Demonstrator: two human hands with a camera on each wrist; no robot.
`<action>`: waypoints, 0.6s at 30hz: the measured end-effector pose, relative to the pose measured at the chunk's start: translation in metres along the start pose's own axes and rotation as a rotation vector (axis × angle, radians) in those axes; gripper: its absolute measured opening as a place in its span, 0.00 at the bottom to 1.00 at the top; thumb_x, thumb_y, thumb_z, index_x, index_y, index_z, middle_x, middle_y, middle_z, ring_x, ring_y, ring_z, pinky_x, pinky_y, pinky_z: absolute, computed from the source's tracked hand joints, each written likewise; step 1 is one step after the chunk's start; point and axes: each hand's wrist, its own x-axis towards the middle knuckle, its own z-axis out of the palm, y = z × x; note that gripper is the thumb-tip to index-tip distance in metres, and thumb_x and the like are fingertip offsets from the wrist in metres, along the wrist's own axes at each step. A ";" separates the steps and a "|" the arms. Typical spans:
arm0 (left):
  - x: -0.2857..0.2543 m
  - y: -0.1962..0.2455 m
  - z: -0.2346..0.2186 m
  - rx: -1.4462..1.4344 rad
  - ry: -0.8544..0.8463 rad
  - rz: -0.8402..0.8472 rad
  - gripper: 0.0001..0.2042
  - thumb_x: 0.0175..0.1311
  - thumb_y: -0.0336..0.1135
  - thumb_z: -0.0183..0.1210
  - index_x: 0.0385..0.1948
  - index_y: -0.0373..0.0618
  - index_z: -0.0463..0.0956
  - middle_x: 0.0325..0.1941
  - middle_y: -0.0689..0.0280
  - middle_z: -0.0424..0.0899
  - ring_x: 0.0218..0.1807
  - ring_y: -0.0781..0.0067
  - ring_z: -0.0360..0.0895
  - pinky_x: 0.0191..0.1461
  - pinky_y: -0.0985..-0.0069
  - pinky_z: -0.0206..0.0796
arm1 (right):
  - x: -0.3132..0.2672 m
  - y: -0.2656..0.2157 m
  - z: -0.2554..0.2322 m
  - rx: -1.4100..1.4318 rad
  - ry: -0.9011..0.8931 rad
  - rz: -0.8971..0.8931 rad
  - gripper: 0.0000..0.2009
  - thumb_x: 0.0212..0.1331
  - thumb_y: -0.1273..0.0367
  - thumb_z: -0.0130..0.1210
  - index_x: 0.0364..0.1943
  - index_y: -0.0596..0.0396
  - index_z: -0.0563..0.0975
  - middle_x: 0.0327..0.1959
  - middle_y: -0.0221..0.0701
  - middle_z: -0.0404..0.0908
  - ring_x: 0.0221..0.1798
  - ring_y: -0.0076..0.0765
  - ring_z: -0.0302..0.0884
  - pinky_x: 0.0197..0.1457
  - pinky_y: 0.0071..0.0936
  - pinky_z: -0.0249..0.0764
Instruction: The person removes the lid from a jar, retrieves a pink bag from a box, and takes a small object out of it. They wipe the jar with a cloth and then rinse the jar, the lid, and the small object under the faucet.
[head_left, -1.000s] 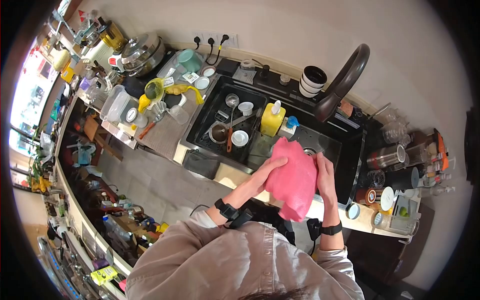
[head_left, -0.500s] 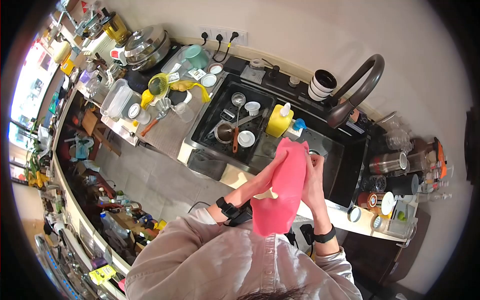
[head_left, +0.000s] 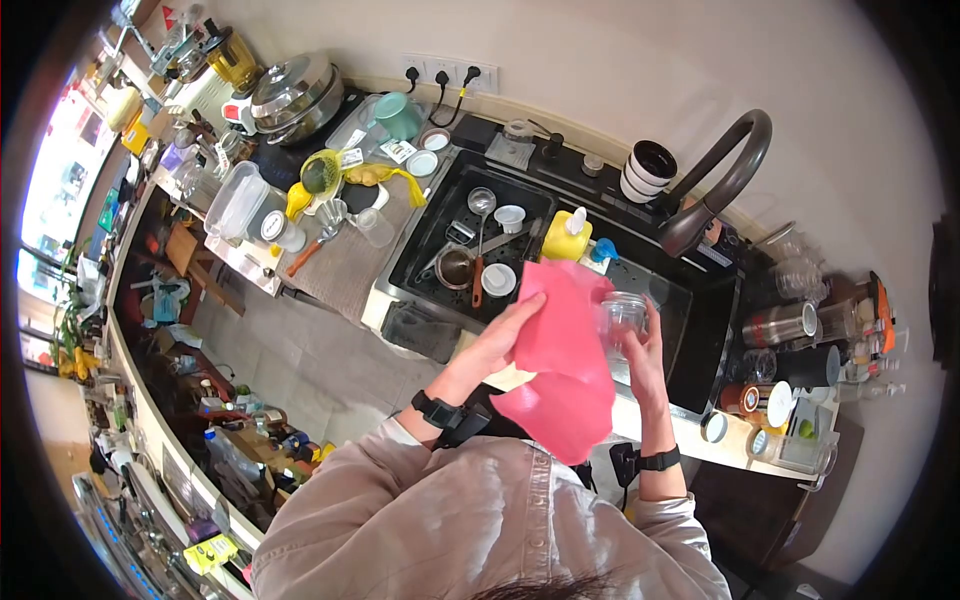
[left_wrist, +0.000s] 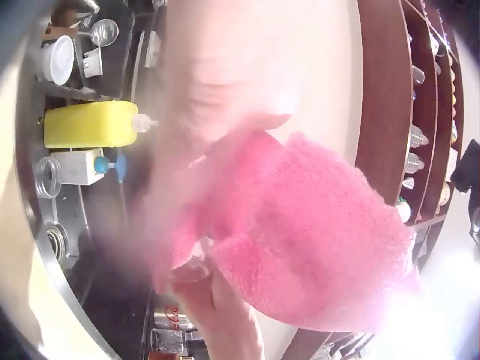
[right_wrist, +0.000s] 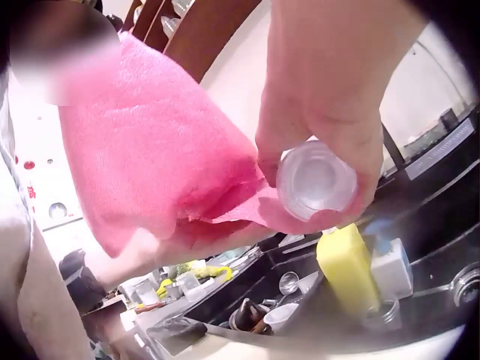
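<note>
A pink cloth hangs over the front of the sink, gripped near its upper part by my left hand. My right hand holds a small clear jar just right of the cloth, thumb and fingers on opposite sides. The right wrist view looks at one round end of this jar, with an edge of the cloth lying against it. Much of the left hand's grip is covered by cloth in the left wrist view.
Behind the hands stand a yellow pump bottle and a tall dark faucet. The left basin holds a ladle, a strainer and white cups. Steel tumblers and jars crowd the right counter; a striped bowl stack sits at the back.
The cloth has come away from the jar toward the left, spreading out with the left hand. The jar, largely covered before, now shows in the right hand.
</note>
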 end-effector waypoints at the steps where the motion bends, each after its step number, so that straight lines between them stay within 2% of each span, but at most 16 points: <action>1: -0.001 0.005 -0.005 -0.001 0.026 0.048 0.21 0.69 0.46 0.52 0.57 0.41 0.68 0.54 0.63 0.78 0.53 0.73 0.77 0.56 0.73 0.71 | 0.000 -0.007 0.000 0.012 0.014 0.022 0.37 0.54 0.73 0.58 0.69 0.47 0.55 0.42 0.33 0.78 0.43 0.25 0.75 0.47 0.23 0.70; 3: -0.003 0.017 -0.020 0.001 0.073 0.122 0.19 0.69 0.44 0.53 0.54 0.41 0.71 0.50 0.64 0.80 0.49 0.73 0.80 0.52 0.72 0.74 | 0.005 -0.002 -0.010 0.065 0.041 0.049 0.35 0.54 0.72 0.59 0.67 0.48 0.57 0.40 0.32 0.79 0.40 0.23 0.73 0.47 0.23 0.68; 4: -0.008 0.024 -0.024 0.078 0.138 0.211 0.19 0.69 0.44 0.52 0.55 0.41 0.70 0.49 0.63 0.81 0.48 0.72 0.80 0.52 0.73 0.74 | 0.007 -0.004 -0.014 0.065 0.063 0.054 0.34 0.53 0.72 0.61 0.65 0.49 0.58 0.38 0.31 0.79 0.39 0.23 0.73 0.46 0.21 0.67; 6: -0.016 0.032 -0.042 -0.011 0.161 0.314 0.17 0.69 0.44 0.53 0.51 0.40 0.74 0.45 0.65 0.83 0.44 0.73 0.82 0.47 0.73 0.76 | 0.018 0.006 -0.033 -0.003 0.069 0.086 0.34 0.53 0.71 0.62 0.64 0.50 0.58 0.38 0.32 0.79 0.39 0.24 0.74 0.45 0.23 0.68; 9: -0.031 0.049 -0.057 0.034 0.318 0.346 0.17 0.70 0.45 0.51 0.48 0.40 0.74 0.41 0.65 0.83 0.38 0.74 0.82 0.42 0.74 0.77 | 0.029 0.009 -0.043 -0.074 0.090 0.116 0.35 0.50 0.70 0.65 0.63 0.50 0.59 0.39 0.35 0.80 0.40 0.24 0.75 0.44 0.24 0.71; 12: -0.049 0.052 -0.077 0.097 0.247 0.460 0.18 0.71 0.46 0.50 0.48 0.40 0.74 0.40 0.65 0.82 0.37 0.74 0.82 0.41 0.74 0.76 | 0.048 0.025 -0.054 -0.374 0.054 0.055 0.35 0.45 0.66 0.69 0.59 0.51 0.64 0.40 0.34 0.81 0.39 0.24 0.77 0.43 0.25 0.73; 13: -0.054 0.047 -0.080 0.062 0.205 0.547 0.17 0.71 0.46 0.49 0.48 0.41 0.73 0.40 0.66 0.81 0.38 0.74 0.81 0.40 0.74 0.76 | 0.059 0.043 -0.063 -0.588 0.106 -0.058 0.35 0.37 0.64 0.73 0.54 0.52 0.69 0.39 0.33 0.81 0.38 0.28 0.78 0.43 0.27 0.75; 15: -0.087 0.045 -0.045 -0.056 0.400 0.524 0.16 0.71 0.45 0.49 0.49 0.42 0.72 0.39 0.67 0.81 0.39 0.74 0.81 0.41 0.75 0.76 | 0.073 0.066 -0.074 -0.850 0.067 -0.178 0.35 0.32 0.64 0.75 0.51 0.53 0.71 0.38 0.33 0.81 0.38 0.32 0.79 0.44 0.29 0.75; 16: -0.094 0.041 -0.046 -0.112 0.408 0.546 0.16 0.71 0.44 0.48 0.51 0.43 0.71 0.40 0.67 0.81 0.40 0.73 0.81 0.41 0.74 0.76 | 0.077 0.071 -0.074 -0.980 0.046 -0.240 0.35 0.30 0.64 0.76 0.49 0.53 0.71 0.38 0.33 0.81 0.38 0.34 0.79 0.45 0.30 0.75; 17: -0.100 0.036 -0.047 -0.167 0.414 0.569 0.16 0.72 0.43 0.48 0.52 0.44 0.71 0.40 0.67 0.80 0.41 0.73 0.80 0.42 0.74 0.76 | 0.083 0.076 -0.073 -1.041 -0.004 -0.111 0.37 0.25 0.63 0.77 0.47 0.53 0.70 0.38 0.37 0.80 0.41 0.41 0.80 0.48 0.34 0.76; 18: -0.107 0.032 -0.047 -0.221 0.420 0.593 0.15 0.72 0.43 0.47 0.53 0.45 0.70 0.41 0.67 0.80 0.42 0.73 0.80 0.43 0.74 0.76 | 0.086 0.083 -0.073 -1.091 -0.034 -0.090 0.38 0.24 0.63 0.77 0.47 0.52 0.69 0.39 0.37 0.80 0.43 0.43 0.80 0.49 0.36 0.76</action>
